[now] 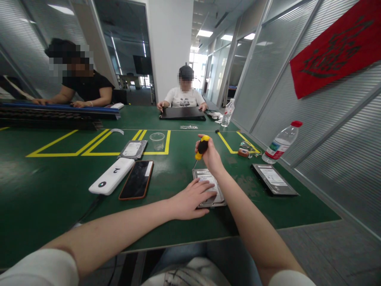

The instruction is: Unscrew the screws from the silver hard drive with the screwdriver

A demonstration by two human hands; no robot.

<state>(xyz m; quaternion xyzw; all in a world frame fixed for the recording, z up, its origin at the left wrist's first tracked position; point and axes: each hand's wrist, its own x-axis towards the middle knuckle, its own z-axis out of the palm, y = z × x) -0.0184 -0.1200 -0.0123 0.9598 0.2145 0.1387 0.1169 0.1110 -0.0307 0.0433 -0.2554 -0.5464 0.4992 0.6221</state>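
Observation:
A silver hard drive (220,197) with a white label lies on the green table in front of me. My left hand (192,198) rests flat across it, fingers spread over the label. Wrapped around the yellow and black handle of a screwdriver (203,147) is my right hand (212,157). The screwdriver stands tilted, its thin shaft running down to the far left corner of the drive. Whether the tip sits in a screw is too small to tell.
Left of the drive lie a phone (137,180), a white power bank (111,176), another hard drive (133,149) and a clear cup (157,140). To the right are a third hard drive (274,179), a water bottle (282,142) and glasses (248,147). Two people sit across the table.

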